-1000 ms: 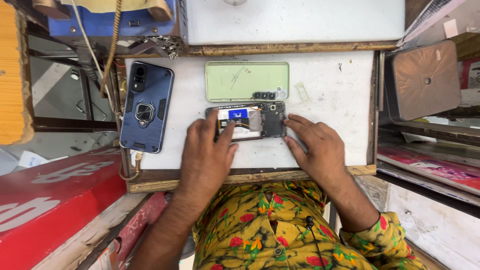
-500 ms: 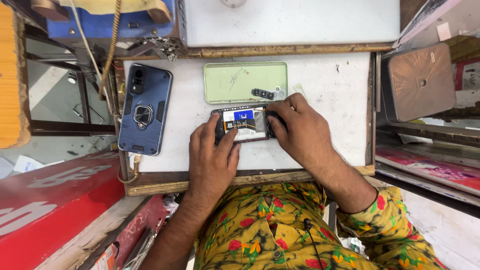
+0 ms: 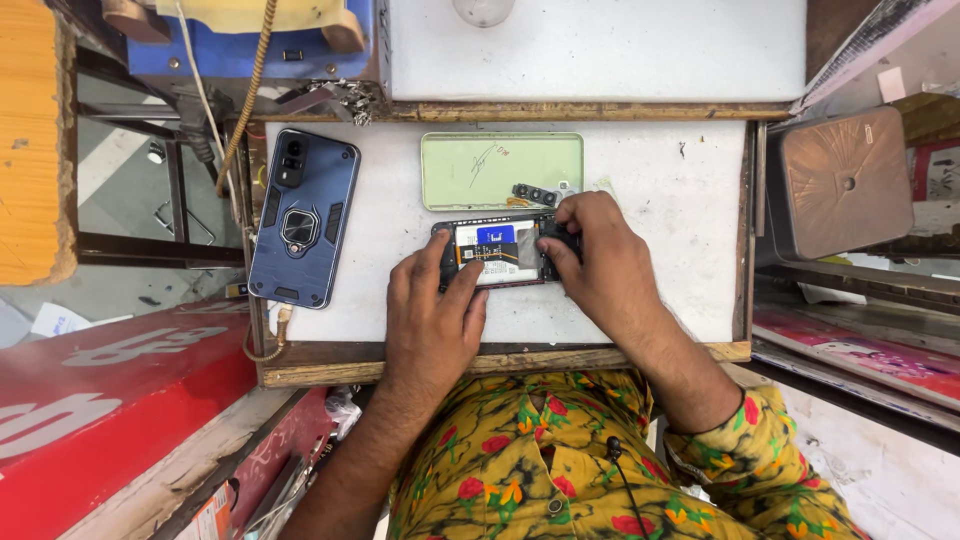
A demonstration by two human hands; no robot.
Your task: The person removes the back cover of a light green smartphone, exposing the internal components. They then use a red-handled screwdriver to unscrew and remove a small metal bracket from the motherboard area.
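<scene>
I had the opened phone [image 3: 500,253] lying face down near the middle of the white work board [image 3: 660,300], just below its detached pale green back cover [image 3: 500,170], so the exposed insides faced up at me. My left hand [image 3: 432,320] lay flat with its fingers pressed on the phone's left end, not closed around it, seemingly to keep it from sliding. My right hand [image 3: 600,265] was curled over the right end with its fingertips pinched at the frame, though I could not tell whether they held anything; the blue ring-case phone [image 3: 303,215] sat well apart to the left.
</scene>
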